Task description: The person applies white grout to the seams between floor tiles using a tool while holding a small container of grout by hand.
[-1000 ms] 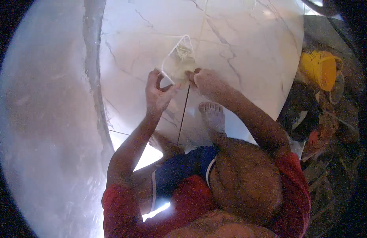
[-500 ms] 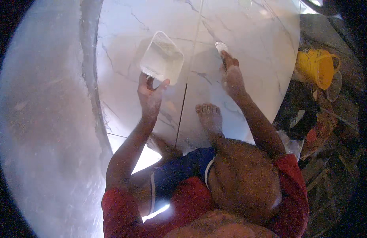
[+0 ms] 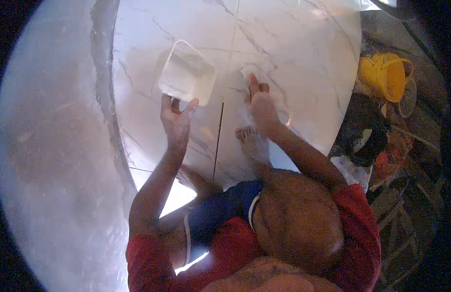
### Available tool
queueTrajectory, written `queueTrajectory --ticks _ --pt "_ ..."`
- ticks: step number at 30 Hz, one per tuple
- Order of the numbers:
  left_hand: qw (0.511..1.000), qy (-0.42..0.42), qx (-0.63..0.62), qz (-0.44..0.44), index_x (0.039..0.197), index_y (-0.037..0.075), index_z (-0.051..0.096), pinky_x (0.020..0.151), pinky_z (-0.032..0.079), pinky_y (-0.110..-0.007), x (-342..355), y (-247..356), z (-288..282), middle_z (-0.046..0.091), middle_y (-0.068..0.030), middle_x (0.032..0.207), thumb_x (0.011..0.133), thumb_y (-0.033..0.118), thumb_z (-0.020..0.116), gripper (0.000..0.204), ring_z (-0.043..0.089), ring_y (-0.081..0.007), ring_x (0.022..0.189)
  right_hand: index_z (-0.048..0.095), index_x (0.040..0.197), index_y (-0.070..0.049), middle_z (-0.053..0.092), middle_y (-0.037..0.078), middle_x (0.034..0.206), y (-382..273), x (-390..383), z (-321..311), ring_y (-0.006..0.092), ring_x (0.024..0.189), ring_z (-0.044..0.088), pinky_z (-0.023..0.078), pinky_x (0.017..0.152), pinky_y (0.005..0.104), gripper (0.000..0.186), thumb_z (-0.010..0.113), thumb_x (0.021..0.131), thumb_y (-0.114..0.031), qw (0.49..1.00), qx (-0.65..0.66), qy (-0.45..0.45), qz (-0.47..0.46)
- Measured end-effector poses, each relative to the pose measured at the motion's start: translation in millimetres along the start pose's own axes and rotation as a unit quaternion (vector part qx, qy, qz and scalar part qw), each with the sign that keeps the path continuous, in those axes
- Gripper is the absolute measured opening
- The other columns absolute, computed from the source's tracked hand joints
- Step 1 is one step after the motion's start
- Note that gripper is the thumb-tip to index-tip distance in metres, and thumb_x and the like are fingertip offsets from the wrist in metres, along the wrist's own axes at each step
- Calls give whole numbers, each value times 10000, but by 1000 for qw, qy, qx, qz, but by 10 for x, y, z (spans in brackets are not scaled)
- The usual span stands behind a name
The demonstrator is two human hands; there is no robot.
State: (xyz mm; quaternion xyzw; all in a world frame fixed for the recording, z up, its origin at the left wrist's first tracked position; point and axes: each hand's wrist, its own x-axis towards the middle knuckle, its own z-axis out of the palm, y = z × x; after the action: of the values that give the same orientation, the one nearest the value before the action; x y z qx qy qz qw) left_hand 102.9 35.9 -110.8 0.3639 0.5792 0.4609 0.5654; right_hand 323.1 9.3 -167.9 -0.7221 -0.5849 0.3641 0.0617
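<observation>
I am holding a white, square plastic tub [image 3: 187, 74] in my left hand [image 3: 176, 119], tilted above the floor. My right hand [image 3: 259, 104] is pressing flat, fingers spread, on the white marble tiles [image 3: 303, 53]; a yellow bucket [image 3: 385, 75] is sitting at the right edge.

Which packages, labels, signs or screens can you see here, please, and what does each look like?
No labels, signs or screens show.
White tub: square, translucent plastic container, held by the left hand over the marble tile floor.
Yellow bucket: round, at the right by dark clutter.
</observation>
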Motion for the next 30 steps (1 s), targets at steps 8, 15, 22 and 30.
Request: queueTrajectory --ticks 8,15,22,30 --pt "1000 -7 25 6 1387 1 396 993 441 -369 -12 -88 -59 517 -139 1316 812 -24 690 647 523 -234 1176 465 1294 55 614 209 886 139 448 -381 437 871 631 530 739 510 440 510 950 -215 995 -86 52 -4" --pt "999 8 36 7 1382 21 393 951 507 -404 -11 -137 -139 524 -144 1297 831 -12 669 618 542 -249 1167 505 1277 42 604 236 890 24 -502 139 441 826 623 531 727 508 437 531 922 -212 977 -109 -165 -82" --pt "1000 21 14 5 1385 32 387 924 522 -427 -9 24 -112 510 -135 1303 827 38 683 631 546 -267 1159 462 1336 -72 624 238 1077 16 -470 -235 414 769 660 537 664 515 436 520 923 -200 991 59 -77 -95" --pt "995 -34 -32 -83 1397 45 385 899 528 -398 -183 -10 -27 514 -117 1292 812 78 706 668 546 -251 1144 512 1291 -81 662 208 958 -141 -557 -711 394 863 655 526 763 464 402 546 925 -242 979 189 -53 -62"
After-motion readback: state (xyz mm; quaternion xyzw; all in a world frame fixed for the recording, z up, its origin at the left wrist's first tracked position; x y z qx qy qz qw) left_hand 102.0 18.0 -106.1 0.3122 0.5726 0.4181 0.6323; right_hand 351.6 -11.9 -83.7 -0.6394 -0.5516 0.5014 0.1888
